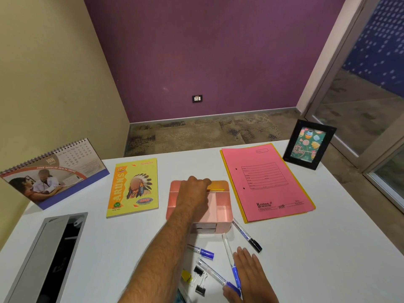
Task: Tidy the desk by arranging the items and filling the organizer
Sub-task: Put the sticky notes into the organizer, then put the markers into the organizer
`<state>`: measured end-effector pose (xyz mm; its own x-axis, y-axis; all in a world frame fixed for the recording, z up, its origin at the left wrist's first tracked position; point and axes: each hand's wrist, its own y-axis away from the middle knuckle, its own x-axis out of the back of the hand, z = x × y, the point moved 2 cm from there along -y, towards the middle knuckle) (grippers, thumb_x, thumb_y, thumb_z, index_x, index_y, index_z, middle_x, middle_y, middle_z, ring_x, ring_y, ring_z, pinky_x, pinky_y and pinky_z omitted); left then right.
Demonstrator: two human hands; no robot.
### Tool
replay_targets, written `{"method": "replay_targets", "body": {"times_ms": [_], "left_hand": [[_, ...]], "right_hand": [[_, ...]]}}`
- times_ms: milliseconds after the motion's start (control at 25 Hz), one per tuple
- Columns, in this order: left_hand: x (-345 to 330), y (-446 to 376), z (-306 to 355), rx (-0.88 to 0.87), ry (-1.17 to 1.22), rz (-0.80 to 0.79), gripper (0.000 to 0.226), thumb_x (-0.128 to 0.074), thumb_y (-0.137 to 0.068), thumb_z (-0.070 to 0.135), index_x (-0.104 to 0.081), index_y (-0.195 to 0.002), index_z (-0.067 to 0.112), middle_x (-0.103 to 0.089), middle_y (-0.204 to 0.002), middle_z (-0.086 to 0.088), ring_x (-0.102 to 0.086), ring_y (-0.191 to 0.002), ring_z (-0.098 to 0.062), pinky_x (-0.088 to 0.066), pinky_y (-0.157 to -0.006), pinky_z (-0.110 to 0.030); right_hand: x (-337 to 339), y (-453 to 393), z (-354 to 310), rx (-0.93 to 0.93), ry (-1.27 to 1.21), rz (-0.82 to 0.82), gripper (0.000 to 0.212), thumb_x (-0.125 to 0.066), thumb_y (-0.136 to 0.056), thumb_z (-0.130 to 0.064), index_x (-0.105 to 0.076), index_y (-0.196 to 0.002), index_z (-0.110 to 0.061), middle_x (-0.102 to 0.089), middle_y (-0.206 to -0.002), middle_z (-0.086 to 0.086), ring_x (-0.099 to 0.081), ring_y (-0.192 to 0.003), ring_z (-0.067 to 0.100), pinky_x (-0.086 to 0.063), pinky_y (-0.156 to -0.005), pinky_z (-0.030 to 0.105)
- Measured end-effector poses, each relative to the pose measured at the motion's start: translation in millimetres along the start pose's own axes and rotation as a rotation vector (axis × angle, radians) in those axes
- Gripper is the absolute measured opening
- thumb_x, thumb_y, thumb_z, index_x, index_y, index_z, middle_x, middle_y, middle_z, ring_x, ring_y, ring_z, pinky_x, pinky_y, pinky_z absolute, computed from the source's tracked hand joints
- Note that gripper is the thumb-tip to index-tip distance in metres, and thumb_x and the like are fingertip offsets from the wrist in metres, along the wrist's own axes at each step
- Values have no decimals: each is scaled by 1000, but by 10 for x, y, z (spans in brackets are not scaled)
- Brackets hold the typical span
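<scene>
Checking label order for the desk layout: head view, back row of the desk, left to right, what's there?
Desk calendar → yellow notebook → pink organizer, with the left hand reaching into it → pink file folder → black photo frame.

On the worktop (306,248) I count four pens (247,235), two black binder clips (200,288), one yellow clip (186,276), one pink organizer (223,212), one notebook (133,186), one pink folder (266,182), one calendar (52,173), one picture frame (309,144).
</scene>
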<state>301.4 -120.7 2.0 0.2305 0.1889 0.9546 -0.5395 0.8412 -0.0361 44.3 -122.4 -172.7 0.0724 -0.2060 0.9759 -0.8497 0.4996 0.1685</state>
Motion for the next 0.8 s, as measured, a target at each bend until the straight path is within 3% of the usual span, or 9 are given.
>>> {"method": "replay_targets", "body": {"times_ms": [160,240,320,400,480,560,600,720,800], "left_hand": [[24,88,-37,-16,42,-3,45,-69,-86,26,-56,-129,28,-64,-122,2,-52,-114,-21,-45,-97,-38],[55,165,-26,-45,57,-1,41,-67,-87,30,-59,-127,28,-63,-127,5,-51,-119,-20,-41,-103,-37],[62,271,-3,-71,91,-3,37,-63,-91,33,-60,-128,29,-62,-130,6,-49,-122,-17,-37,-105,-35],[51,407,23,-105,121,-8,35,-59,-94,33,-60,-128,29,-61,-131,8,-47,-122,-15,-35,-104,-33],[39,559,50,-131,154,-21,34,-57,-95,30,-60,-128,28,-61,-131,8,-46,-123,-14,-33,-105,-33],[16,720,82,-175,193,-36,35,-57,-93,25,-61,-127,26,-62,-129,8,-45,-122,-14,-35,-105,-35],[-9,800,98,-199,214,-45,36,-58,-91,24,-62,-127,25,-63,-127,8,-46,-121,-14,-37,-104,-36],[-69,1014,151,-228,308,-81,43,-65,-85,30,-61,-127,29,-62,-126,11,-45,-119,-9,-40,-101,-35],[-72,1118,214,-259,375,-101,48,-69,-83,35,-58,-130,33,-60,-128,13,-45,-119,-5,-42,-100,-30]], "right_hand": [[88,54,18,-77,-228,-160,85,-12,-91,-74,-10,-156,-20,13,-164,-7,2,-151,14,-9,-114,24],[142,27,-13,-153,-344,-16,112,-3,-70,-93,-17,-155,-21,14,-156,-19,-5,-152,13,2,-115,13],[210,81,-37,-216,-443,34,123,-10,-58,-100,-36,-149,-20,-6,-157,-17,-17,-150,14,-5,-117,19],[275,152,-92,-294,-485,112,104,-24,-69,-93,-64,-123,-15,-45,-150,0,-43,-139,23,-35,-111,35],[303,205,-114,-349,-537,254,68,-50,-81,-74,-73,-102,-13,-69,-123,9,-64,-115,30,-50,-94,38],[486,248,-160,-386,-571,385,29,-78,-79,-33,-73,-101,-14,-73,-101,3,-69,-93,25,-54,-86,33],[617,269,-188,-427,-622,435,24,-81,-78,-22,-72,-100,-18,-71,-93,-2,-67,-85,18,-56,-82,32],[1046,290,-286,-432,-822,565,26,-84,-74,-12,-70,-89,-28,-69,-80,-10,-64,-76,4,-51,-73,12],[1329,260,-380,-355,-889,621,27,-87,-71,-11,-71,-86,-26,-68,-71,-17,-63,-77,-1,-46,-65,4]]}}
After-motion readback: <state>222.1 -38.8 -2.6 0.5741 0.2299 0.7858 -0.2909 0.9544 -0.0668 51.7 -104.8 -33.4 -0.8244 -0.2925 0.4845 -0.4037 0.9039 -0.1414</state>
